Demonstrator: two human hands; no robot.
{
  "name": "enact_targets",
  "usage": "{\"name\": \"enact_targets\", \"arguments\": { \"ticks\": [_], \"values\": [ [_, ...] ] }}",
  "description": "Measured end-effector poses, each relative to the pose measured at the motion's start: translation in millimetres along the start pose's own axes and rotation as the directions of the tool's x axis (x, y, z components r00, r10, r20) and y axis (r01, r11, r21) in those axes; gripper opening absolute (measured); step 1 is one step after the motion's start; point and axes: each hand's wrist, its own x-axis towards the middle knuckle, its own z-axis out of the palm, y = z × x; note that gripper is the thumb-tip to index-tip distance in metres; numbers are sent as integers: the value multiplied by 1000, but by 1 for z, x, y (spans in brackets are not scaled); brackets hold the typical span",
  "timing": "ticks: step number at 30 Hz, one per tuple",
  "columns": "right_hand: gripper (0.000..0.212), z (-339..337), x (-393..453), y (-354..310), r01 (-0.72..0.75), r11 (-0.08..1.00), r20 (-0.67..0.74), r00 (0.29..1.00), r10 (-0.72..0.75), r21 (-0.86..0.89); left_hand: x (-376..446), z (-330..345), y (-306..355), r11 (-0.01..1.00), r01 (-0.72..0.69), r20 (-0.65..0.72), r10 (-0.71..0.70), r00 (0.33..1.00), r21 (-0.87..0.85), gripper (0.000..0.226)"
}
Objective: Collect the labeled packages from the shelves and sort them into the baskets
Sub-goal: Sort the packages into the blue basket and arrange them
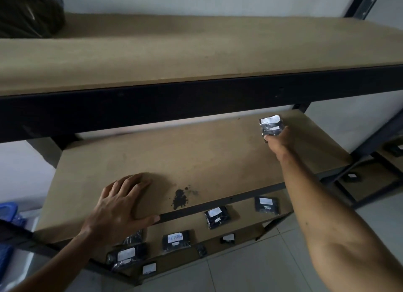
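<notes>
We start with the package (270,126), a small dark plastic-wrapped bundle with a white label, which sits toward the far right of the middle shelf (196,160), close under the dark front beam of the shelf above. Our right hand (278,139) is stretched out to it, fingers and thumb curled round its near end, so we judge that we have it in a grip; whether it is lifted or resting on the board we cannot tell. Our left hand (122,204) lies flat on the near left edge of the middle shelf, fingers spread and thumb along the front rail, holding nothing, seemingly bracing us.

Below the middle shelf, more labelled packages (218,216) lie scattered on the lower shelf (239,226); one reads "RETURN" (175,239). A dark stain (180,200) marks the middle shelf near its front edge. To the left of the middle shelf something blue (7,211) shows, perhaps a basket, though we cannot be sure.

The risks, as we judge them: the wrap looks slick and we hold only one end at full reach, so the package could slip as we draw it back, or knock the beam above. Its label is too small to read from here, so sorting it unchecked could put it in the wrong basket.
</notes>
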Motion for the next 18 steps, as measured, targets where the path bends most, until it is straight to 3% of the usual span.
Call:
{"name": "enact_targets", "arguments": {
  "ticks": [5, 8, 13, 16, 18],
  "values": [
    [38, -6, -57, -3, -22, 957, 198, 980, -37, 290, -1, -1, 0, 1000, 4, 1, -4, 1000, -2, 98],
    [27, -16, -114, -8, -27, 923, 299, 949, -97, 385, -2, -3, 1, 1000, 3, 2, -3, 1000, 0, 99],
    [29, -22, -225, -14, -48, 876, 449, 871, -198, 480, -7, -12, 1, 997, 2, 35, 1, 999, -80, 101],
    [36, -16, -291, -24, -65, 862, 513, 825, -236, 502, -28, -22, 3, 974, -19, 56, 33, 998, -225, 86],
    [43, -7, -335, -34, -100, 858, 557, 796, -235, 504, -57, -27, -2, 946, -106, -35, 100, 994, -308, 66]
  ]
}}
